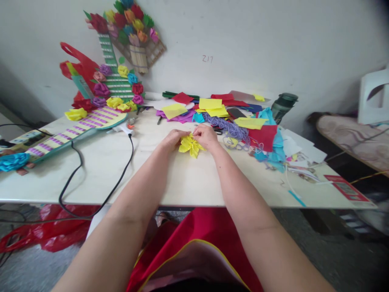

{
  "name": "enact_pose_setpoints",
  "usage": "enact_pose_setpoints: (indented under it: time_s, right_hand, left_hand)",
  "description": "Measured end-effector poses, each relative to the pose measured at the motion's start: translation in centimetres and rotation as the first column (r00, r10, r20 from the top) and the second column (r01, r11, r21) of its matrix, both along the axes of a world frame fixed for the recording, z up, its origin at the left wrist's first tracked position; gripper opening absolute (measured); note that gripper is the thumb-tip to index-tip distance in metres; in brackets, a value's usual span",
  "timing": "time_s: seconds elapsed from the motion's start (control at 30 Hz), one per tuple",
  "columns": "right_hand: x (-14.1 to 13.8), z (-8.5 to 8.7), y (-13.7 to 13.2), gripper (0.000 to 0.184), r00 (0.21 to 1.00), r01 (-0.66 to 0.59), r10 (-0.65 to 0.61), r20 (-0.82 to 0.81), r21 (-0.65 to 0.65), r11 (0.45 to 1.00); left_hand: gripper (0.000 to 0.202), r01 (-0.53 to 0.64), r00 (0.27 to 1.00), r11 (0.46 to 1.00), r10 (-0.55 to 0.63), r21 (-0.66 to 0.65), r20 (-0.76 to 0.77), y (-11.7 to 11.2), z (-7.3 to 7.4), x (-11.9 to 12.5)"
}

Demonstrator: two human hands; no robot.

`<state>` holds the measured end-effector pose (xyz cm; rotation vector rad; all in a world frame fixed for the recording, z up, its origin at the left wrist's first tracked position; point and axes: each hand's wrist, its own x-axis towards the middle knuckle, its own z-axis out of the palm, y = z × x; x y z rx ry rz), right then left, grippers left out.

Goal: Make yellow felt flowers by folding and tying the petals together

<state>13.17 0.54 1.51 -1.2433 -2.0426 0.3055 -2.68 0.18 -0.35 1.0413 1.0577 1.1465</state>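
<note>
A crumpled yellow paper flower (190, 145) lies on the pale tabletop (188, 182) in front of me. My left hand (172, 138) pinches its left side with curled fingers. My right hand (206, 136) grips its upper right edge, fingers closed on the petals. Both forearms reach straight out over the table's near edge.
Loose coloured paper sheets (212, 106) and purple cord (231, 130) pile up behind and to the right. A glue gun (127, 128) with a black cable (91, 178) lies at left, beside decorated boards with paper flowers (115, 81). A dark green bottle (282, 105) stands at right.
</note>
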Motion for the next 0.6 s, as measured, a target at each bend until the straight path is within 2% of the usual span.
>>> enact_pose_setpoints:
  time_s: [0.37, 0.6]
  right_hand:
    - [0.01, 0.27, -0.37, 0.01, 0.996, 0.028, -0.03, 0.088, 0.023, 0.999]
    - [0.01, 0.26, -0.27, 0.007, 0.996, 0.06, -0.059, 0.074, -0.014, 0.998]
  left_hand:
    - [0.011, -0.035, 0.999, 0.997, 0.036, -0.069, 0.011, 0.07, 0.24, -0.11]
    - [0.007, -0.018, 1.0, 0.999, 0.018, -0.034, 0.002, 0.18, -0.02, -0.25]
